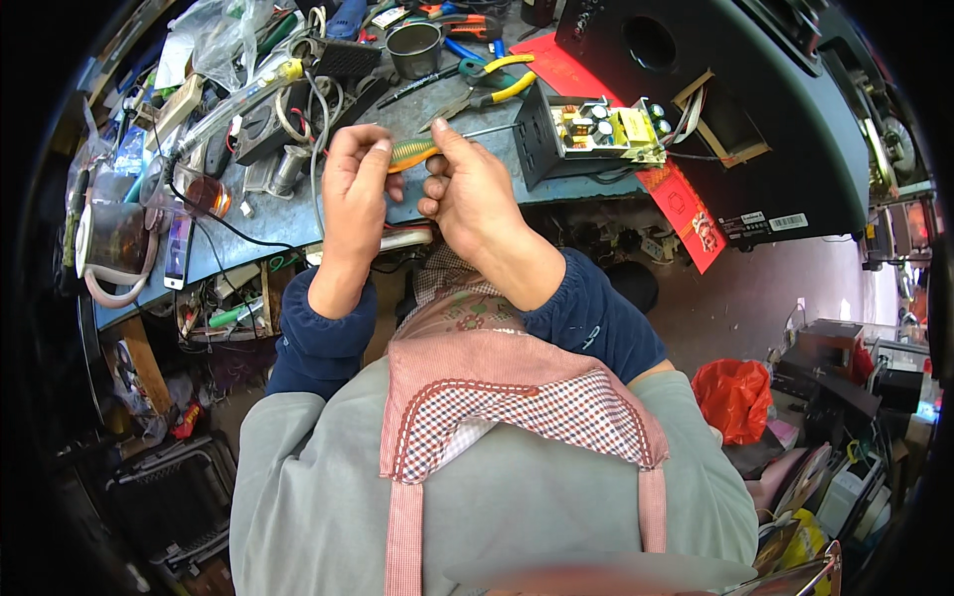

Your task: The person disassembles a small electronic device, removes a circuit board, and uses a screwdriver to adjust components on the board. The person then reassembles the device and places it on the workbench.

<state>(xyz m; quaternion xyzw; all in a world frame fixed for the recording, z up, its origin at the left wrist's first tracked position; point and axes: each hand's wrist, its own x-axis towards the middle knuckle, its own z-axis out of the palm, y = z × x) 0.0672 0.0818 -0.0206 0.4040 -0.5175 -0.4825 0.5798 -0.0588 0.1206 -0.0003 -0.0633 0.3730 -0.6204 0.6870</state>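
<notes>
Between my hands, above the bench's near edge, is a screwdriver (pixel 412 152) with a ridged green and orange handle. The fingers of my left hand (pixel 360 184) are curled at the handle's back end. My right hand (pixel 479 194) is closed around its front part, thumb on top. A thin metal shaft points right, toward a black metal box (pixel 542 139); I cannot tell whether its tip touches the box. A power supply circuit board (pixel 606 127) with capacitors and a yellow transformer is attached to that box, and wires run from it to a large black speaker cabinet (pixel 805 129).
Pliers with yellow handles (pixel 502 84), a black pen (pixel 417 84) and a dark metal cup (pixel 414 50) lie beyond my hands. Cables and parts crowd the left, near a phone (pixel 178 248) and a glass jug (pixel 114 238). Red paper (pixel 686 214) hangs over the right edge.
</notes>
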